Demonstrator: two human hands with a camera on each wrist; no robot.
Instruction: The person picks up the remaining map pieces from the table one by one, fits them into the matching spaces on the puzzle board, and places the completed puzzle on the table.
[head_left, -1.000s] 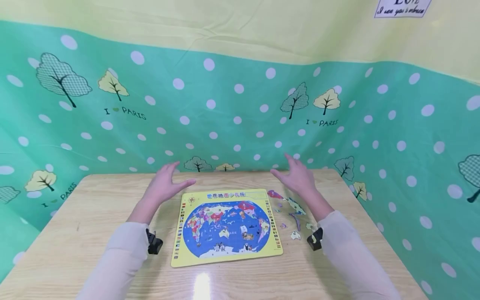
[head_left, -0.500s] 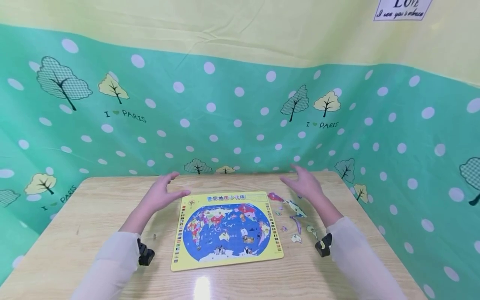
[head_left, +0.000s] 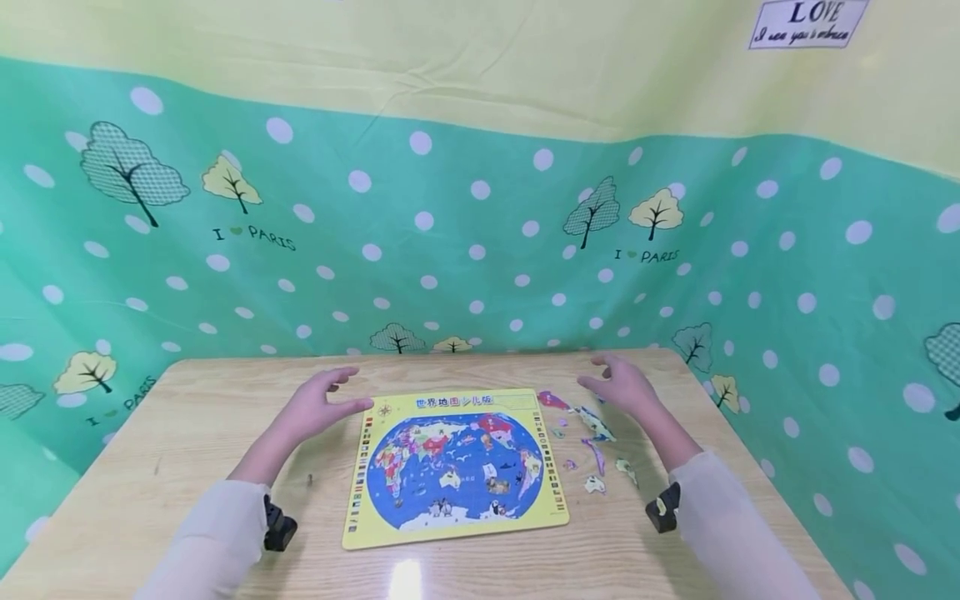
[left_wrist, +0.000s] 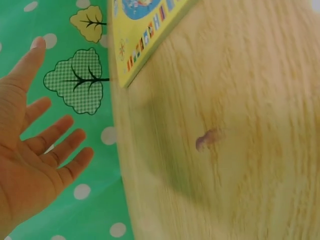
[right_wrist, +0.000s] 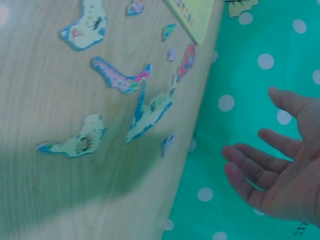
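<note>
A world-map puzzle board with a yellow border lies flat on the table. My left hand hovers near its upper left corner, fingers spread and thumb toward the board. On the other side, my right hand is held over the table's far right part, fingers loosely bent. Neither hand holds anything. Loose map pieces lie right of the board, among them a red piece, a purple piece and a pale green piece. The right hand partly covers a small blue piece in the head view.
The wooden table meets a green dotted curtain at its far edge and right side. A small dark mark shows on the wood left of the board. Black wrist cameras are strapped at both cuffs.
Both hands have come down and drawn apart, the left moving left and the right moving right. The board and loose pieces stay in place, while the head view has tilted slightly.
</note>
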